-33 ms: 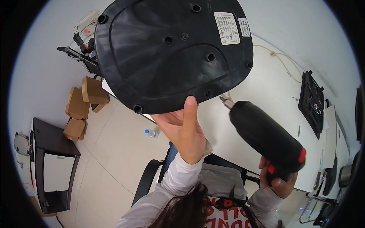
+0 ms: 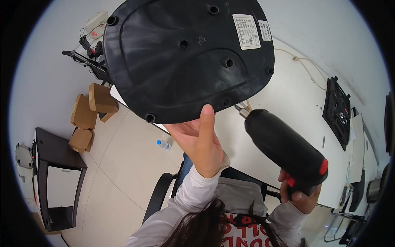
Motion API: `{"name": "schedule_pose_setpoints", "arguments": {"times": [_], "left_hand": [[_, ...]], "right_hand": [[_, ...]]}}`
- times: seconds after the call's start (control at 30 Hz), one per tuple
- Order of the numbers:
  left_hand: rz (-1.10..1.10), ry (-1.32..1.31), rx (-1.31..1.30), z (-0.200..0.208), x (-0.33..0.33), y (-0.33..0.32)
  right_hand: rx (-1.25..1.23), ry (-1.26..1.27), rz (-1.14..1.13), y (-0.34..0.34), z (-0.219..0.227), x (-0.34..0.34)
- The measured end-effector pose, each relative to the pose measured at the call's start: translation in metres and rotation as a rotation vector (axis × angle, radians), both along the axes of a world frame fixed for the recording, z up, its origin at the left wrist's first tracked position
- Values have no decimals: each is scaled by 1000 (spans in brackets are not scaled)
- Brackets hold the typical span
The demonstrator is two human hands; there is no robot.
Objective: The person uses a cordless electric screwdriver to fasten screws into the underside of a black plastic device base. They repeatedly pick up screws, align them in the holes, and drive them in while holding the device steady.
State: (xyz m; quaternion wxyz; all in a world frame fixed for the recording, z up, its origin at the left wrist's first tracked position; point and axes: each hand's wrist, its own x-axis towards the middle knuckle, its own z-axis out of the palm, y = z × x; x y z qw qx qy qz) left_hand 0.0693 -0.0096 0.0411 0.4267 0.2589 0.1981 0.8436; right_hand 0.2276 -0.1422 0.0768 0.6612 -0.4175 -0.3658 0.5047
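Note:
My left hand (image 2: 201, 142) grips the lower edge of a rounded black plastic base (image 2: 144, 70), its thumb lying on the face turned toward me. Several round holes and two white labels (image 2: 247, 32) show on that face. The base is held up in the air and its top runs out of view. My right hand (image 2: 300, 195) is wrapped around the handle of a black cordless screwdriver (image 2: 284, 144) with red parts. The tool's bit (image 2: 240, 109) points up and left, close to a hole (image 2: 226, 102) at the base's lower right edge; whether they touch I cannot tell.
Below lies a white table (image 2: 255, 152) with an open black tool case (image 2: 338, 111) and a pale cord (image 2: 306, 61). Cardboard boxes (image 2: 82, 112), a water bottle (image 2: 163, 145) and a dark cabinet (image 2: 59, 173) stand on the left. A black chair (image 2: 158, 189) is beneath me.
The screwdriver in my right hand has shifted slightly left and up, its bit nearer the base. The base has moved a tiny bit right and down.

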Motion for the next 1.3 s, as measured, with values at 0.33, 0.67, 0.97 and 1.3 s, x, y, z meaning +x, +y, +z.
{"name": "schedule_pose_setpoints", "arguments": {"times": [0.33,0.67,0.97,1.3], "left_hand": [[-14,39,-43,-7,12,-5],[13,142,-40,-38,22,-6],[-3,182,-17,-43,34,-11],[18,235,33,-49,35,-10]], "right_hand": [[-57,-46,19,6,5,-3],[-162,-197,89,-2,19,8],[-170,-257,83,-10,7,17],[-170,-276,99,-10,1,18]]}}
